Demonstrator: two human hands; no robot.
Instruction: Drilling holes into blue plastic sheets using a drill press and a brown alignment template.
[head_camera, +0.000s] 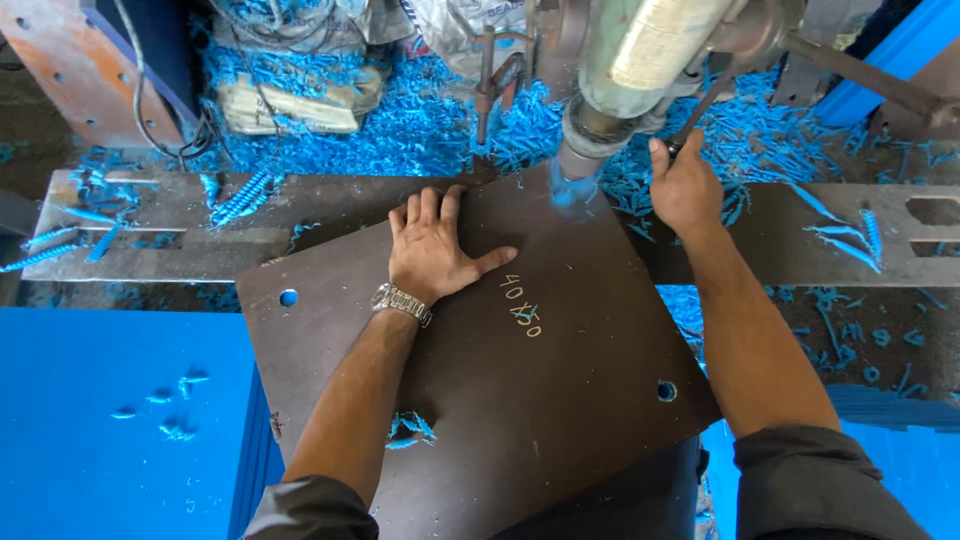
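Fingers of the left hand (430, 250) lie spread flat on the dark metal plate (520, 400), which rests on the drill table (150, 215). Far right, the right hand (685, 190) is clenched around the drill press (640, 70) lever (700, 115). Blue shavings (420, 125) lie beyond.

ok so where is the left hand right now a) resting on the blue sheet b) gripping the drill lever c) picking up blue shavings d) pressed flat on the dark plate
d: the left hand lies palm down with fingers spread on the dark plate, while the right hand is the one up at the drill lever.
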